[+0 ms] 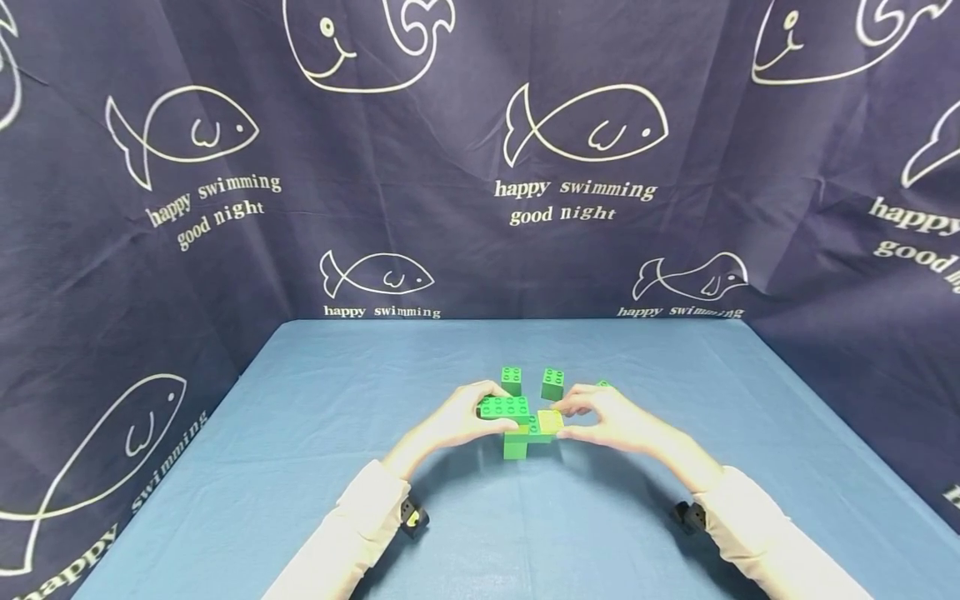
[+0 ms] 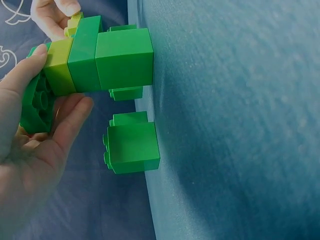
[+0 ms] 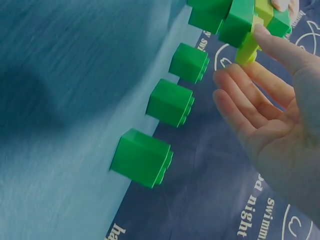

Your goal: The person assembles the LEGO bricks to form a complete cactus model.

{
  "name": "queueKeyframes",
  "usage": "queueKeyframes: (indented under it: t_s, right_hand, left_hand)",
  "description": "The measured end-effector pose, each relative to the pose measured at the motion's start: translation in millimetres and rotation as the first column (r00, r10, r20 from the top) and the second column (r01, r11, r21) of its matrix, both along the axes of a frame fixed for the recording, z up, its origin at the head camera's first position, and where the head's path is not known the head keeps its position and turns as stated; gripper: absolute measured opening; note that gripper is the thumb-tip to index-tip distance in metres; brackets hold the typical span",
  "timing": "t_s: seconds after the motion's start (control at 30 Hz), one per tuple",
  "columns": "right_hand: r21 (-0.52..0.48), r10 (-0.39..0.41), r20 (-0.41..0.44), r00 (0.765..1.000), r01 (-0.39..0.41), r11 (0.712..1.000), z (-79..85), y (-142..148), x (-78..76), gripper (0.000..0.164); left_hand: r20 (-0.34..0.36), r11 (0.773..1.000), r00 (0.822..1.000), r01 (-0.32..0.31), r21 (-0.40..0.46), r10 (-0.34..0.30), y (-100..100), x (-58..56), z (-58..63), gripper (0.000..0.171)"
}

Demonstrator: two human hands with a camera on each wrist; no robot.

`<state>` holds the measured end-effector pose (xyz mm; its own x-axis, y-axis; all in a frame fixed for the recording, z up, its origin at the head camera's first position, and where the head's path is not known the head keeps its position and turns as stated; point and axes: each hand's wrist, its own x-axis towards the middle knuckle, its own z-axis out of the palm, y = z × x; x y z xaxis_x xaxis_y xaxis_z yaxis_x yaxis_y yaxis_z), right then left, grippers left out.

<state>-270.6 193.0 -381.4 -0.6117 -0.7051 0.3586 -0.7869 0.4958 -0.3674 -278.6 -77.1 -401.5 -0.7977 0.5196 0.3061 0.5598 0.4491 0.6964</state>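
Observation:
A small stack of toy building blocks stands between the two hands. At its base is a green block (image 2: 125,60), with a longer green block (image 2: 84,60) above it. Over that sits a yellow block (image 2: 60,65), and a long green block (image 1: 504,407) overhangs to the left on top. The left hand (image 1: 465,413) grips this top block between thumb and fingers. On the stack's right side, a thin yellow block (image 1: 551,421) lies on the longer green one. The right hand (image 1: 611,419) pinches that thin block with thumb and fingertips.
Behind the stack, small green blocks stand on the blue-covered table (image 1: 375,358): one (image 1: 512,382) at centre, another (image 1: 552,383) to its right, and a third (image 1: 603,384) mostly hidden by the right hand. A dark fish-print curtain (image 1: 465,208) hangs around the table.

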Motion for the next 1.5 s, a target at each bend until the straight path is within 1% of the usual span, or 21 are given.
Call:
queueKeyframes:
  t_s: [0.13,0.27,0.37,0.5,0.73,0.87,1.07,1.3,1.5]
  right_hand:
    - [-0.002,0.012,-0.023,1.0,-0.012,1.0,2.3,4.5,-1.3,0.029]
    - [-0.006,-0.015,-0.063,0.998,0.015,1.0,4.0,8.4,-2.3,0.029]
    - [-0.013,-0.048,-0.102,0.994,0.047,0.999,4.0,10.0,-4.1,0.028]
    - [-0.014,-0.105,-0.124,0.987,0.104,0.994,1.5,11.5,-8.0,0.028]
    - [-0.026,-0.218,-0.154,0.964,0.217,0.976,-4.8,15.7,-14.3,0.031]
    - [-0.048,-0.261,-0.145,0.954,0.256,0.965,-6.4,17.7,-17.3,0.031]
    - [-0.071,-0.323,-0.14,0.936,0.316,0.946,-7.0,18.9,-21.1,0.028]
    - [-0.143,-0.391,-0.138,0.91,0.372,0.917,-10.3,24.4,-24.2,0.031]
    - [-0.134,-0.444,-0.101,0.89,0.43,0.893,-11.6,28.6,-25.8,0.033]
  left_hand:
    - [0.006,1.0,1.0,-0.01,-0.005,0.01,-1.2,-0.2,0.0,0.032]
    - [0.013,1.0,1.0,-0.012,-0.012,0.012,-2.2,-0.4,0.7,0.032]
    - [0.011,1.0,1.0,-0.009,-0.016,0.009,-2.4,-0.5,1.4,0.032]
    - [0.007,1.0,1.0,-0.005,-0.021,0.005,-2.0,-0.3,1.5,0.032]
    - [0.009,1.0,1.0,-0.005,-0.027,0.006,-1.9,1.6,-1.6,0.032]
    - [-0.003,1.0,1.0,0.004,-0.024,-0.004,-2.2,1.5,-2.4,0.032]
    - [-0.009,1.0,1.0,0.001,-0.022,-0.001,-2.8,0.2,-1.9,0.032]
    - [-0.019,1.0,1.0,0.012,-0.017,-0.012,-2.6,0.0,-2.7,0.032]
    - [-0.023,1.0,1.0,0.007,-0.024,-0.007,-0.1,0.4,-3.6,0.033]
